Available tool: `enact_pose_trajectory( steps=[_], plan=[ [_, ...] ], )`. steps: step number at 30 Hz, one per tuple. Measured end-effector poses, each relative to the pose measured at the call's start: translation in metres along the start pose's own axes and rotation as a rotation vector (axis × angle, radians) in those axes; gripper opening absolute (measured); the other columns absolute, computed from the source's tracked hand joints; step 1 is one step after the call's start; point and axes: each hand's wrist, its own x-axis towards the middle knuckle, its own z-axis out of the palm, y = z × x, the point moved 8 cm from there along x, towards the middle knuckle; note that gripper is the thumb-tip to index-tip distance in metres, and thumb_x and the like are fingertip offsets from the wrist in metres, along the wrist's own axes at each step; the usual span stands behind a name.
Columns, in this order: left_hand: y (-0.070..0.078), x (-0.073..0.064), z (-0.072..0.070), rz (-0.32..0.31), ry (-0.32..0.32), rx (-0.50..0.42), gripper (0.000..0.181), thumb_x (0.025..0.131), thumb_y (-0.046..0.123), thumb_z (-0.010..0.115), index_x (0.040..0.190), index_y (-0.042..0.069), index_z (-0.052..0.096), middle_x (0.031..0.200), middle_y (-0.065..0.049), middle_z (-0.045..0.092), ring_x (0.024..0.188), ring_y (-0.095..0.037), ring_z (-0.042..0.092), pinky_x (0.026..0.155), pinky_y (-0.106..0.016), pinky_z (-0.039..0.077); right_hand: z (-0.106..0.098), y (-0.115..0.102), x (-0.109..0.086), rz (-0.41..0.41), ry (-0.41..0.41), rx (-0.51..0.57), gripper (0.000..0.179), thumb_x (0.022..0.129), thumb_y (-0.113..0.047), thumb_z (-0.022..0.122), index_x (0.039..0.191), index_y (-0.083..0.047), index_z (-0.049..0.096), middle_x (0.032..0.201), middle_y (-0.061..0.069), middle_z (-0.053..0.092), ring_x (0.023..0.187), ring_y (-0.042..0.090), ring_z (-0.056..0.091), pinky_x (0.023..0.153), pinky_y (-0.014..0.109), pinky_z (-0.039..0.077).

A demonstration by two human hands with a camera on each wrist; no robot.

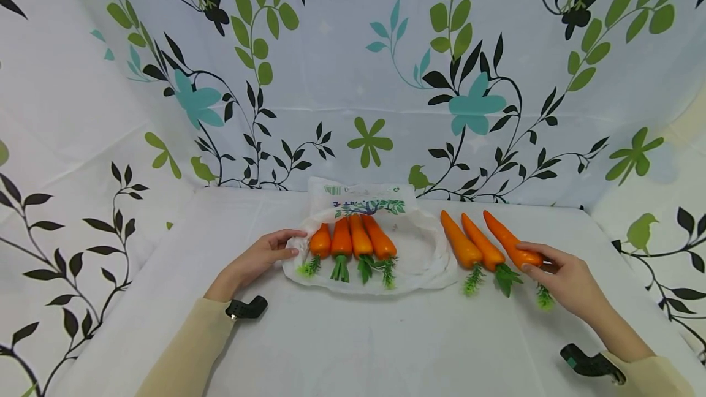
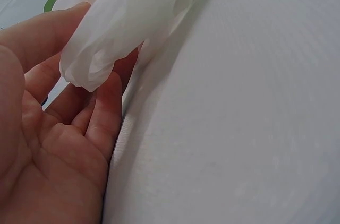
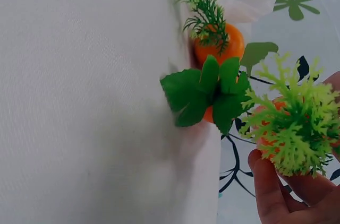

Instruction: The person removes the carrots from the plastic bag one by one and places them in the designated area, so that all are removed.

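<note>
On the white table lies a thin white plastic bag [image 1: 425, 250] with printing on it, spread open, with several orange carrots [image 1: 342, 238] with green tops lying in a row in it. My left hand [image 1: 274, 247] holds the bag's left edge; in the left wrist view the fingers [image 2: 109, 102] curl about the crumpled plastic. To the right of the bag, my right hand [image 1: 565, 277] grips a carrot [image 1: 504, 234] by its thick end, its frilly green top [image 3: 297, 123] hanging below the fingers. Two more carrots, one outer [image 1: 460, 244] and one middle [image 1: 482, 241], lie slanted between bag and right hand.
A white cloth with leaf and flower print [image 1: 353, 90] hangs behind the table [image 1: 375, 336] and along its sides. Each wrist wears a small black device, one on the left [image 1: 246, 308] and one on the right [image 1: 592, 365].
</note>
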Motion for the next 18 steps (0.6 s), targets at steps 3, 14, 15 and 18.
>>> enact_pose_trajectory(
  steps=[3,14,15,18],
  plan=[
    [0.000,0.000,0.000,-0.004,0.001,0.002,0.048,0.094,0.028,0.070,0.139,0.017,0.057,0.150,-0.008,0.043,0.128,-0.028,0.045,0.111,-0.045,0.034,0.001,0.006,0.002,0.026,-0.018,0.001,0.035,0.096,-0.013,0.067,0.129,-0.003,0.064,0.120,0.025,0.061,0.085,0.003,0.061,0.068,0.017,0.053],
    [0.001,0.000,0.000,-0.009,0.004,0.005,0.046,0.094,0.027,0.070,0.138,0.018,0.058,0.151,-0.008,0.043,0.129,-0.028,0.043,0.112,-0.047,0.032,0.010,0.025,0.008,0.067,-0.080,-0.003,0.039,0.097,-0.019,0.067,0.132,-0.002,0.062,0.128,0.028,0.058,0.101,0.024,0.063,0.072,0.014,0.050],
    [0.001,0.000,0.000,-0.007,0.002,0.007,0.046,0.094,0.027,0.070,0.138,0.018,0.058,0.151,-0.008,0.042,0.129,-0.029,0.042,0.113,-0.048,0.031,0.011,0.027,0.009,0.072,-0.088,-0.005,0.039,0.097,-0.019,0.066,0.132,-0.002,0.061,0.128,0.028,0.058,0.103,0.031,0.062,0.072,0.015,0.050],
    [0.000,0.000,-0.001,-0.013,0.005,0.003,0.045,0.095,0.027,0.069,0.138,0.018,0.058,0.151,-0.008,0.042,0.130,-0.028,0.041,0.113,-0.048,0.031,0.013,0.030,0.013,0.077,-0.115,-0.012,0.041,0.098,-0.022,0.066,0.133,-0.002,0.061,0.130,0.028,0.057,0.108,0.042,0.059,0.074,0.014,0.049]
  ],
)
